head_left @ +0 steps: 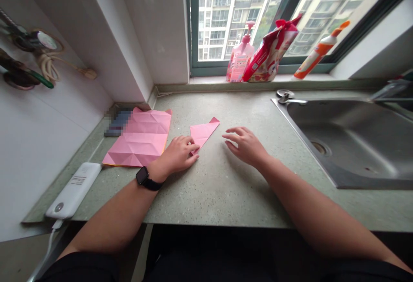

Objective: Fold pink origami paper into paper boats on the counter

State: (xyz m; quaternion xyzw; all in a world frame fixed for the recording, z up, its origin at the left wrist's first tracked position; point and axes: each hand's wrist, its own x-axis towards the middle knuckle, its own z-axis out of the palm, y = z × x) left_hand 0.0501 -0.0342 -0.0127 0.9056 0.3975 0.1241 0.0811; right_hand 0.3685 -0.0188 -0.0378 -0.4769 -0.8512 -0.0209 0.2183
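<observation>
Small pink paper (202,132) lies mid-counter (206,191), folded flat, far-right tip apparently turned; remaining folds not determinable. Left hand (180,155) touches its near end, grip unclear; right hand (247,146) empty, fingers loosely spread, apart.

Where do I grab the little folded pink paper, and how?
I'd pinch the folded paper by its narrow, darker tip, coming from the right with the right hand. The paper seems to lie flat, and that tip sticks out toward the right hand, while the left hand is at the near corner.
</observation>
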